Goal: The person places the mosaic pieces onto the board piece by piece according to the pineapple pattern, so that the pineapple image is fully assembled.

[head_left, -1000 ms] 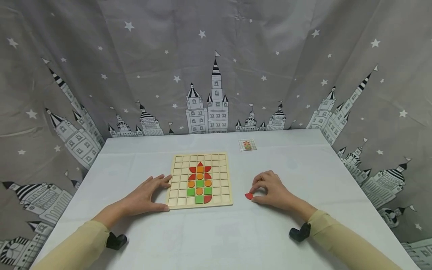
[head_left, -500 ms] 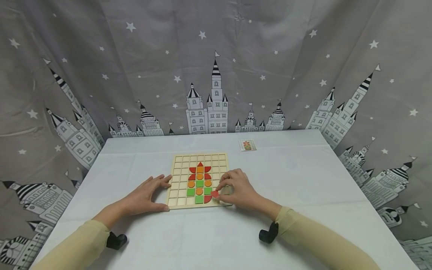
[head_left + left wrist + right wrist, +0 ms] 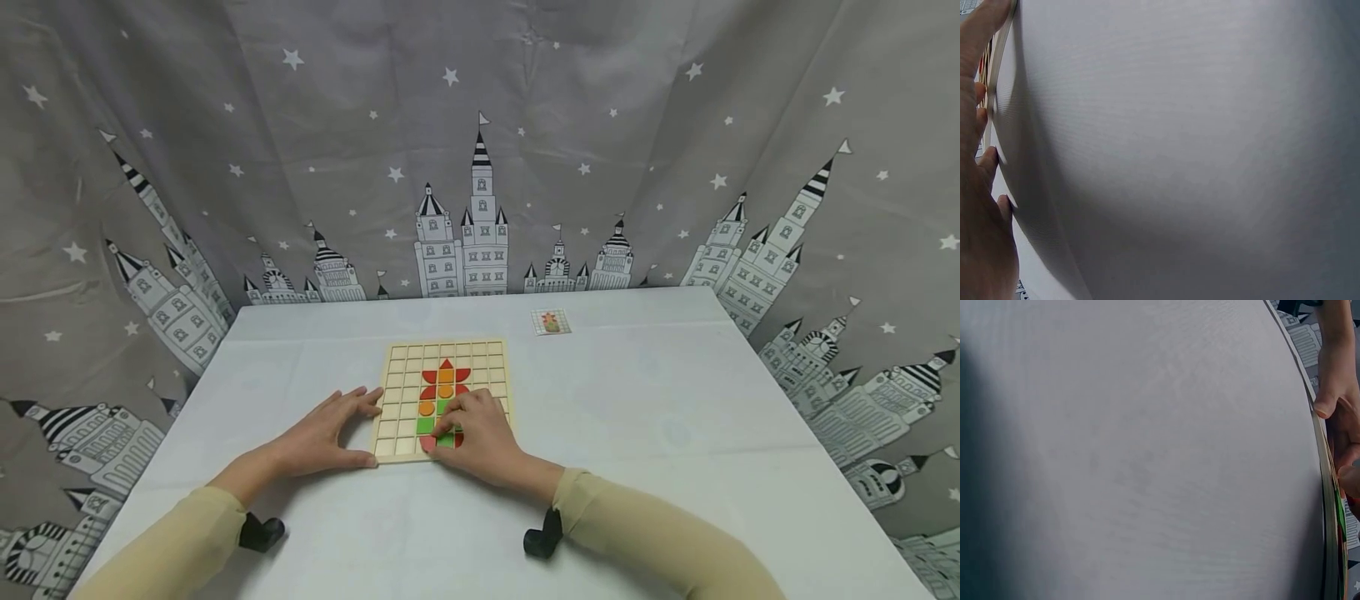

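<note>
A square wooden grid board (image 3: 397, 367) lies on the white table, with red, orange and green flat pieces set in its cells in a plant-like pattern. My left hand (image 3: 322, 437) rests at the board's left edge, thumb at the near corner and fingertips along the side. Over the board's near part, my right hand (image 3: 483, 442) pinches a red rounded piece (image 3: 428, 443) between thumb and fingers, at the cell left of the lowest green square (image 3: 446, 439). That hand covers some pieces on the right of the pattern. In the left wrist view the left hand (image 3: 985, 187) shows at the edge.
A small pattern card (image 3: 551, 322) lies on the table behind and right of the board. White cloth covers the table (image 3: 637, 400). A grey curtain (image 3: 337, 125) printed with castles and stars hangs behind it.
My right hand has carried the red piece leftward from the table right of the board, across the board, to the left of the bottom green square. The left hand stays at the board's edge.
</note>
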Tool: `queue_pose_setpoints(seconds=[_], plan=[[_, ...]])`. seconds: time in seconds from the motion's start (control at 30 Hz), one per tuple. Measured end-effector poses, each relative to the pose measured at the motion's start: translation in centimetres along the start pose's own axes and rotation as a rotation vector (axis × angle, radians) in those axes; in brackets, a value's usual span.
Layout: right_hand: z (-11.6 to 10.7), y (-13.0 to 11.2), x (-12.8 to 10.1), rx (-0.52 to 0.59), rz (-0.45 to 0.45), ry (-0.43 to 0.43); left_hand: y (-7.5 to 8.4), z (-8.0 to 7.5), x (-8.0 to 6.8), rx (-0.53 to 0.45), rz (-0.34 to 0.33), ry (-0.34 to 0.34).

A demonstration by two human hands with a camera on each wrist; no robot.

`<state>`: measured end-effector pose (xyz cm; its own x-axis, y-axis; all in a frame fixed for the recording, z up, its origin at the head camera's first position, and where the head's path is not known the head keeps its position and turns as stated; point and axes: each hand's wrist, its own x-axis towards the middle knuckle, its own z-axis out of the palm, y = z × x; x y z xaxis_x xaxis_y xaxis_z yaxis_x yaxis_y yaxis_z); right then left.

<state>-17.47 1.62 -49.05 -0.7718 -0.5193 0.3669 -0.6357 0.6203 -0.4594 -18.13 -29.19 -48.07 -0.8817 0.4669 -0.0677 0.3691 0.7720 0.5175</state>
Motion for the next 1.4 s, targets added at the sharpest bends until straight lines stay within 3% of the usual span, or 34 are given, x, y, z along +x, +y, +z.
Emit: queue_pose_setpoints(seconds=[0.6, 1.03, 1.4], plan=[[0.29, -0.53, 0.33, -0.017, 0.043, -0.035, -0.15, -0.04, 0.08, 0.006, 0.015, 0.010], [0.08, -0.34, 0.34, -0.018, -0.004, -0.030, -0.02, -0.09, 0.05, -0.003, 0.012, 0.005], [0.47, -0.37, 0.60, -0.051, 0.035, -0.066, -0.13, 0.10, 0.03, -0.004, 0.006, 0.006]])
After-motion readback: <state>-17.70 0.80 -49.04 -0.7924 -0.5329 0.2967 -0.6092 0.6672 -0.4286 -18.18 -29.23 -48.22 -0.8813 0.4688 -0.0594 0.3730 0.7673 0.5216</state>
